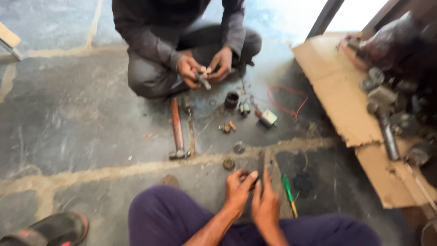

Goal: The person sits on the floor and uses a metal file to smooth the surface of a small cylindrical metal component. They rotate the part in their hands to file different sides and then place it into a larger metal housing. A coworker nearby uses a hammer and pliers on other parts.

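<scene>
Your left hand (237, 187) and right hand (266, 205) meet low over the stone floor (82, 118), both grips pinching a small dark metal part (256, 178) between the fingertips; blur hides its exact shape. A green-handled screwdriver (288, 193) lies just right of your right hand, and a hammer (176, 130) rests farther ahead. Across from you, another person's hands (205, 68) hold a small metal piece.

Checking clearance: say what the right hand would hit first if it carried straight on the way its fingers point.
The right hand points up-frame along the floor. First, probably, the dark part at its fingertips; depth is blurred.
</scene>
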